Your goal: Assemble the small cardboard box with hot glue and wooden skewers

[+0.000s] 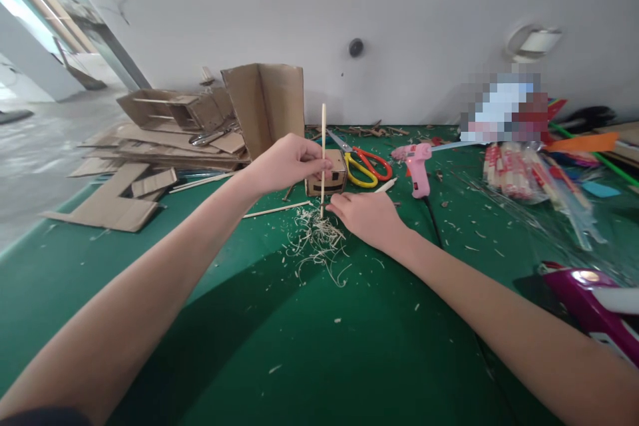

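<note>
A thin, pale wooden chopstick [323, 130] stands upright, pinched between the thumb and fingers of my left hand [289, 163]. Its lower end reaches down to a heap of curled wood shavings [319, 236] on the green table. Close to that lower end is my right hand [369, 216], fingers closed; what they grip is hidden. A pale, pointed piece [387, 185] shows just behind the right hand, and I cannot tell whether it is held. Behind the chopstick sits a small cardboard box [337, 176]. Another thin stick [277, 210] lies left of the shavings.
Scissors [367, 166] with yellow and red handles lie beyond my hands, beside a pink glue gun [418, 170] with a black cord. Cardboard pieces [114, 196] are piled at left. Wrapped stick bundles [514, 173] and a purple device [584, 303] are at right.
</note>
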Tool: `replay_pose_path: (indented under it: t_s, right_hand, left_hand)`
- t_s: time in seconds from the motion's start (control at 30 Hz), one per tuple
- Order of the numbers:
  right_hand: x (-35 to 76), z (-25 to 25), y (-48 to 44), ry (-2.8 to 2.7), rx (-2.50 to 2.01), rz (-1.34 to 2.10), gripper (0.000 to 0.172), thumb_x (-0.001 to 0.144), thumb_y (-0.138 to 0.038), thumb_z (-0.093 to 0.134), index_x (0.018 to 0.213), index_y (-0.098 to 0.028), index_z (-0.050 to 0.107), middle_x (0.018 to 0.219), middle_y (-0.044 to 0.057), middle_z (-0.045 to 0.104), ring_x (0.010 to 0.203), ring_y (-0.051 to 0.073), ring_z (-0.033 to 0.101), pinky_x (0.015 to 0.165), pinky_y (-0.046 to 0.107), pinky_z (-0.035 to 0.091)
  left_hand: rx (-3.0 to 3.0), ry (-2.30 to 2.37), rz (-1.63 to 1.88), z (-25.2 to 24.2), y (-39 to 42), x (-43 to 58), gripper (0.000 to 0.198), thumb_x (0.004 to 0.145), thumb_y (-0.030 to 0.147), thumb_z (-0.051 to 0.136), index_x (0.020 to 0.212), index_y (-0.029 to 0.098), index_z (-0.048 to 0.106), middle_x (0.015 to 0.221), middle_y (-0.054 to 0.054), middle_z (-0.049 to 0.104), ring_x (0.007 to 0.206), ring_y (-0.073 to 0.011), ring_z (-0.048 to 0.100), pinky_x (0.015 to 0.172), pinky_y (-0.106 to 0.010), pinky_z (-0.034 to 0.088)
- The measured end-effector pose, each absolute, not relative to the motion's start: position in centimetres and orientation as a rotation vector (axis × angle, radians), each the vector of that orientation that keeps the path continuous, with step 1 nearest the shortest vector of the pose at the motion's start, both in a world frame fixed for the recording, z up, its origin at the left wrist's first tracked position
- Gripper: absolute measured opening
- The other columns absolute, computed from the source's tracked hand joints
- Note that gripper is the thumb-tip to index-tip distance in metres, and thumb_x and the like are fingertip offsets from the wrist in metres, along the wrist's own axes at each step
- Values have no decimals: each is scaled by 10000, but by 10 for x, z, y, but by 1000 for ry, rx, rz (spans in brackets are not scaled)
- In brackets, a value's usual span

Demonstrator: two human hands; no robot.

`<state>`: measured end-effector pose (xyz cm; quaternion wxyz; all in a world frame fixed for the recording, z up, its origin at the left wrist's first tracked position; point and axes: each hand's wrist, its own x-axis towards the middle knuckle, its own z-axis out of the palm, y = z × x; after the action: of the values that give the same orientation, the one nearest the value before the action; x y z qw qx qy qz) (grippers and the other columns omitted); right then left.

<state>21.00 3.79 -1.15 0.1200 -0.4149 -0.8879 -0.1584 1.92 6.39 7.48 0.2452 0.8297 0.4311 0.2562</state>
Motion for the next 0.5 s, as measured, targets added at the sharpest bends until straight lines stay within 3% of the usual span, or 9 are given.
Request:
replay_pose_path:
  t_s: [0.1,0.33,0.5]
  right_hand:
    - [207,-10,38,-2484,-1281,-494,485,1022,-395,230,937,-170,650,764,55,702,605,139,583,510,304,129]
    - [203,-10,32,-2665,-1323,-406,419,1003,-424,309,910,-182,638,653,50,676,525,147,558,511,302,135]
    - [203,-9,35,-2487,-1378,-454,485,1021,-404,210,961,-177,636,772,68,705,595,149,588,507,305,124]
  left_hand:
    - [2300,1222,719,74,64,21,238,846,284,593,696,146,717,612,-4,648,489,-55,491,482,-192,368]
    - [2194,1268,733,66,70,16,228,853,301,585,776,145,732,747,-60,726,660,-120,656,591,-220,476]
    - [2257,1265,721,68,68,19,222,846,294,586,745,164,734,704,-38,717,601,-100,620,561,-215,460]
